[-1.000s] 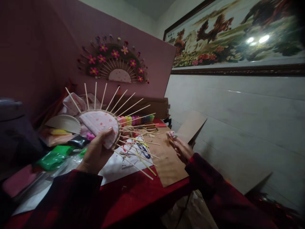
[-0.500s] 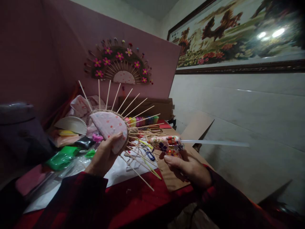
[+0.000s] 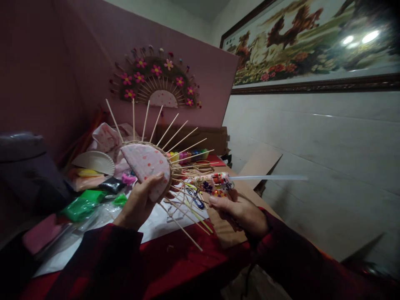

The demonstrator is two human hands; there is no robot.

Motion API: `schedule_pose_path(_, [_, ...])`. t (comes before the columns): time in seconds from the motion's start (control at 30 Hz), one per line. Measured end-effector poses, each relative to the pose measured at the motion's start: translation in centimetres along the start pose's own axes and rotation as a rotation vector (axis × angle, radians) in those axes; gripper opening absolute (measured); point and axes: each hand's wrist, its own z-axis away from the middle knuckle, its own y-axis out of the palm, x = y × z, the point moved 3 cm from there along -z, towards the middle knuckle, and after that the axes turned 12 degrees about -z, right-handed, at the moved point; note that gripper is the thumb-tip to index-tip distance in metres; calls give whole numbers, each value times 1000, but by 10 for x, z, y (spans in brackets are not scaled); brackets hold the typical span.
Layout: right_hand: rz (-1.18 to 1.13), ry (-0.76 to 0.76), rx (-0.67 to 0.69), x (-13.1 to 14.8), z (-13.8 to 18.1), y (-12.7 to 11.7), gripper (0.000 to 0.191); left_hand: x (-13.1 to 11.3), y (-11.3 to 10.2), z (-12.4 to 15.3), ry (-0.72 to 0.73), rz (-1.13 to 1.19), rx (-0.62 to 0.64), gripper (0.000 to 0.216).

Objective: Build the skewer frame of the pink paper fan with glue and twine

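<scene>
My left hand (image 3: 137, 204) grips a half-round fan piece (image 3: 146, 162) covered in pink dotted paper, with a woven rim and several thin wooden skewers radiating from it. I hold it upright above the table. My right hand (image 3: 239, 210) is closed round a patterned glue gun (image 3: 212, 182) with a long clear glue stick (image 3: 268, 178) poking out behind to the right. The gun's nozzle points left, close to the skewers at the fan's right edge.
A finished flowered fan (image 3: 156, 81) hangs on the pink board behind. On the red table (image 3: 175, 260) lie a cardboard sheet (image 3: 229, 233), white paper (image 3: 159, 221), loose skewers, scissors (image 3: 196, 200), a paper plate (image 3: 93, 160), green bags (image 3: 81, 204) and coloured pots (image 3: 187, 156).
My right hand picked up the glue gun from the cardboard and brought it left toward the fan piece. The left hand raised the fan slightly.
</scene>
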Motion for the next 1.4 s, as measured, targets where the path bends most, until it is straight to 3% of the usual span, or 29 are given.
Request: schedule_pose_path(1.4, [-17, 74, -18, -1, 3, 2, 34, -3, 0, 1, -4, 31, -32, 12])
